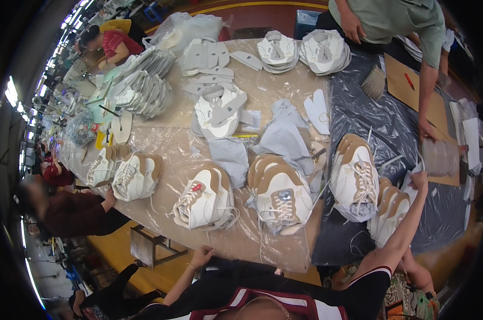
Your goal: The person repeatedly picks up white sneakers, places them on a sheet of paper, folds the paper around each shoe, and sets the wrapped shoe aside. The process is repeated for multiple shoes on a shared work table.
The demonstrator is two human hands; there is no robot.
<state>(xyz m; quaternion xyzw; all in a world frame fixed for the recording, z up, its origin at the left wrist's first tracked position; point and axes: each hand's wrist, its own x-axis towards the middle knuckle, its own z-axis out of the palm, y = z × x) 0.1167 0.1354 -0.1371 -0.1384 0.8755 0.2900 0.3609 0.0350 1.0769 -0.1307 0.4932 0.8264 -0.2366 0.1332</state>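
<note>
My right hand reaches across the right end of the table, fingers closed on a pale grey fabric piece. Just beneath my forearm sits a stack of white-and-tan shoe uppers. My left hand rests at the near table edge, fingers loosely bent, with nothing visible in it. Nearest to it are more stacked uppers, the front one bearing a red item. To their right stand a larger stack with laces and another laced stack. Grey linings lie behind them.
Flat white upper pieces and two stacks lie farther back. A co-worker's hand touches cardboard beside a brush. Another person works at left, near more uppers. A stool stands below the edge.
</note>
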